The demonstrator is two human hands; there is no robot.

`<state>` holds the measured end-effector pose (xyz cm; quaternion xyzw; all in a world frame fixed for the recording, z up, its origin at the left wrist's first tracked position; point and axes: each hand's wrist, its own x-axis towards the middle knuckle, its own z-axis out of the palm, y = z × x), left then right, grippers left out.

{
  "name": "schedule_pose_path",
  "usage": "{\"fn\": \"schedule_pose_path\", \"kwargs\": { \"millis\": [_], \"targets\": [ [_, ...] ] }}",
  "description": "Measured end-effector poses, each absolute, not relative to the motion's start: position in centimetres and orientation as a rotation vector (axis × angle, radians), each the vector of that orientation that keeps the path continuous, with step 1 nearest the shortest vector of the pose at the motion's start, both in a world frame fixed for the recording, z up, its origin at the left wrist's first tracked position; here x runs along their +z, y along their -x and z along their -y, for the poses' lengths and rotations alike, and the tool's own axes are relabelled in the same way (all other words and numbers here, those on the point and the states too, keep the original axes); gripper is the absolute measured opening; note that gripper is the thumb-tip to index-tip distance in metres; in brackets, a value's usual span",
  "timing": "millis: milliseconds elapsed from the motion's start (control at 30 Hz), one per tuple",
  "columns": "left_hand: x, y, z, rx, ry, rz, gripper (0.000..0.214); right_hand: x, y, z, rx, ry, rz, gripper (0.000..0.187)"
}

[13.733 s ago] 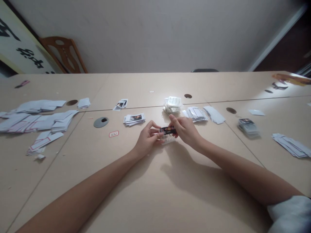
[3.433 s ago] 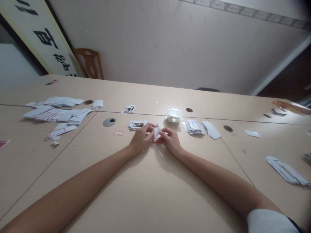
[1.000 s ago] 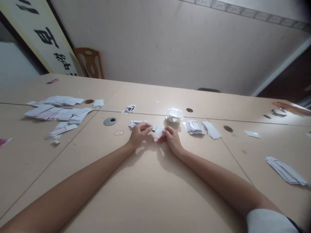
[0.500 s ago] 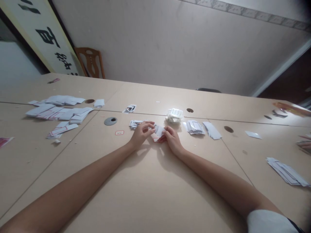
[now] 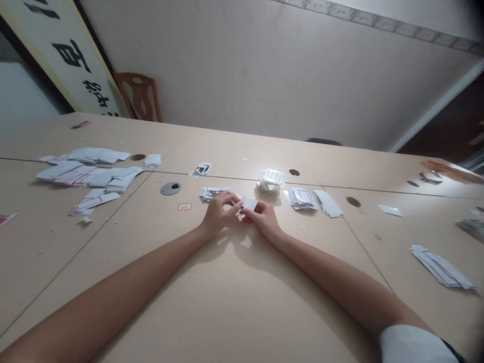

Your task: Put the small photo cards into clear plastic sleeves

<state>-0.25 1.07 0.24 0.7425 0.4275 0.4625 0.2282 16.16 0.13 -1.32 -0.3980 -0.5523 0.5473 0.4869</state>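
My left hand (image 5: 219, 214) and my right hand (image 5: 262, 218) meet at the middle of the beige table (image 5: 242, 282), fingers pinched on a small white card (image 5: 248, 203) held between them. Just behind my left hand lies a small stack of printed cards (image 5: 213, 192). A small red-edged sticker (image 5: 185, 206) lies on the table to the left of my left hand. A heap of clear sleeves (image 5: 271, 180) sits behind my right hand.
White card piles (image 5: 91, 174) spread at the left, more stacks (image 5: 302, 197) behind my right hand, and a fanned stack (image 5: 440, 264) at the right. A grey cable cap (image 5: 170, 188) and cable holes mark the tabletop. A wooden chair (image 5: 139, 97) stands by the wall.
My hands have closed together on the white card, which now lies flatter between the fingers. The view has shifted slightly.
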Motion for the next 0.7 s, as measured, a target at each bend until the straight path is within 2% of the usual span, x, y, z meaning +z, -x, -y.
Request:
{"fn": "schedule_pose_path", "kwargs": {
  "millis": [333, 700],
  "targets": [
    [0.1, 0.1, -1.0, 1.298, -2.028, -1.169, 0.020, -1.2, -16.3, 0.0, 1.308, 0.987, 1.367, 0.018],
    [-0.1, 0.6, -1.9, 1.271, -1.754, -1.081, 0.022, -1.6, -16.5, -0.4, 1.342, 0.979, 1.354, 0.017]
  ]
}}
